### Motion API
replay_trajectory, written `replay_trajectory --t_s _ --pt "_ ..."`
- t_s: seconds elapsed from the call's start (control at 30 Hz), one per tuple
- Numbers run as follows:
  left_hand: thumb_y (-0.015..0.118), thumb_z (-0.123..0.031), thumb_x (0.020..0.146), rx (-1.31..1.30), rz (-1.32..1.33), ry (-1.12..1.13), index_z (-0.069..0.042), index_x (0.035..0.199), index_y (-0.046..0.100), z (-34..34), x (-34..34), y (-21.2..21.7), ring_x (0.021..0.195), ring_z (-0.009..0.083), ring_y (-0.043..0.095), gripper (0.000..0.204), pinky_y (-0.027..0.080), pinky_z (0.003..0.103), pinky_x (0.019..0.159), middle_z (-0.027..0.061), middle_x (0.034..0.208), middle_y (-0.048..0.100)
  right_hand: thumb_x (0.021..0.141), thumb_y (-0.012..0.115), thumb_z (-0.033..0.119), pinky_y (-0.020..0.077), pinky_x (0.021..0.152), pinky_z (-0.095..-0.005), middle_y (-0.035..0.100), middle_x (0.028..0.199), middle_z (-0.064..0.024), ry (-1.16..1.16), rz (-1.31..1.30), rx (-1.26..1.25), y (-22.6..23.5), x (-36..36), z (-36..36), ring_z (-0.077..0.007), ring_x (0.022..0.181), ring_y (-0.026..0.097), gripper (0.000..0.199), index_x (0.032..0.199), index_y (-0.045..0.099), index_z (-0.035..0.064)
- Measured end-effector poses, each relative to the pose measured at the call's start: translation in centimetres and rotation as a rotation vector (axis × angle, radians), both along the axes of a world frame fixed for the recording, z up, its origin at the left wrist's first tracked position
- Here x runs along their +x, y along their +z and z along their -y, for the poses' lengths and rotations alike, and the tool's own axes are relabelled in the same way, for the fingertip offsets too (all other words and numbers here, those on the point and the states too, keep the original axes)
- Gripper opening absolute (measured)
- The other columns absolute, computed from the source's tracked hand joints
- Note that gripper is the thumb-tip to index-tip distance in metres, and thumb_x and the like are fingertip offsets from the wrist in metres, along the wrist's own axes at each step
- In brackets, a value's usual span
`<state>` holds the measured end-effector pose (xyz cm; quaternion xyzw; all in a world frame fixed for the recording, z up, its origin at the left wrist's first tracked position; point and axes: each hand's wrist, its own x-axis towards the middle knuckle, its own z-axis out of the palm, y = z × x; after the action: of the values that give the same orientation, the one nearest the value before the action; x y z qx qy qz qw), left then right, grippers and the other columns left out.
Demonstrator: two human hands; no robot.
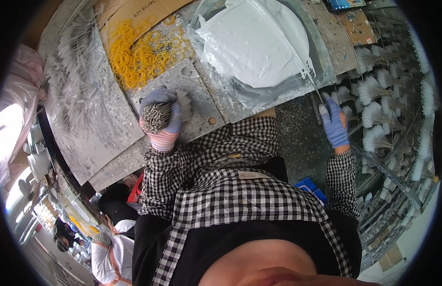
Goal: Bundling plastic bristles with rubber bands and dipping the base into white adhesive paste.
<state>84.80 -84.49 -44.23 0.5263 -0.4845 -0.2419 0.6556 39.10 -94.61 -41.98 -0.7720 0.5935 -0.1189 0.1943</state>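
Observation:
My left hand [168, 125], in a striped blue and pink knit glove, is wrapped round a thick bundle of thin wire-stemmed brushes [155, 117]. The cut stem ends face up toward me, and pale bristles fan out beyond the fingers. At the right, my right hand [334, 123] wears a blue knit glove with some bare skin showing. Its fingertips pinch the near end of a long thin stick [312, 82], whose far part lies across a broad mound of thick white paste [259, 45]. Small white drips hang along the stick beside the paste.
Many yellow rings [140, 55] lie heaped beside cardboard [135, 12]. Loose pale wire brushes [75, 71] cover the left board. A rack of hanging white-bristled brushes [373, 102] stands close on the right. Below left, another person [113, 252] sits in a white top.

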Motion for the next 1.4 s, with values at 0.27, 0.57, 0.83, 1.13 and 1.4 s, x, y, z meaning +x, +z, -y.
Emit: replay_trajectory --t_s 0.27,0.57,0.83,1.13,1.4 --pt "0.072 0.005 0.079 -0.010 0.035 -0.057 -0.002 0.104 0.061 0.9 -0.3 2.1 0.099 0.0248 0.069 0.028 0.056 0.040 0.086 0.0156 0.103 0.071 0.095 0.064 0.026 0.0485 0.088 -0.0414 0.068 0.101 -0.0107 0.463 0.217 -0.324 10.2 15.0 1.5 -0.0298 0.095 0.063 0.037 0.126 0.064 0.0051" --pt "0.074 0.003 0.073 0.063 0.164 -0.007 -0.004 0.101 0.062 -0.1 0.4 2.4 0.083 0.0191 0.069 0.031 0.056 0.033 0.078 0.0076 0.091 0.070 0.093 0.064 0.047 0.0477 0.097 -0.0408 0.063 0.124 -0.0153 1.168 0.543 -0.364 9.9 39.1 -1.3 -0.0285 0.108 0.061 0.061 0.132 0.060 0.0001" --pt "0.078 -0.003 0.068 -0.041 0.226 -0.034 -0.008 0.095 0.065 -1.0 1.9 6.0 0.081 0.0247 0.069 0.031 0.055 0.034 0.076 0.0069 0.089 0.071 0.094 0.064 0.047 0.0501 0.098 -0.0370 0.070 0.113 -0.0143 1.377 0.441 0.016 11.9 42.6 -1.5 -0.0278 0.109 0.065 0.051 0.125 0.067 0.0058" --pt "0.081 -0.016 0.064 0.097 0.217 0.010 -0.012 0.090 0.068 -1.0 2.4 2.4 0.081 0.0305 0.068 0.030 0.053 0.040 0.076 0.0068 0.085 0.068 0.092 0.067 0.028 0.0542 0.086 -0.0383 0.071 0.099 -0.0082 0.902 0.175 -0.145 3.2 40.4 8.3 -0.0266 0.094 0.068 0.023 0.106 0.073 0.0105" --pt "0.078 -0.003 0.065 -0.008 0.251 -0.021 -0.009 0.089 0.063 -1.3 2.8 2.7 0.074 0.0264 0.066 0.030 0.053 0.036 0.070 0.0066 0.081 0.067 0.088 0.068 0.025 0.0526 0.086 -0.0401 0.065 0.097 -0.0074 1.047 0.076 -0.298 -0.5 44.1 8.5 -0.0275 0.096 0.064 0.023 0.107 0.073 0.0136"
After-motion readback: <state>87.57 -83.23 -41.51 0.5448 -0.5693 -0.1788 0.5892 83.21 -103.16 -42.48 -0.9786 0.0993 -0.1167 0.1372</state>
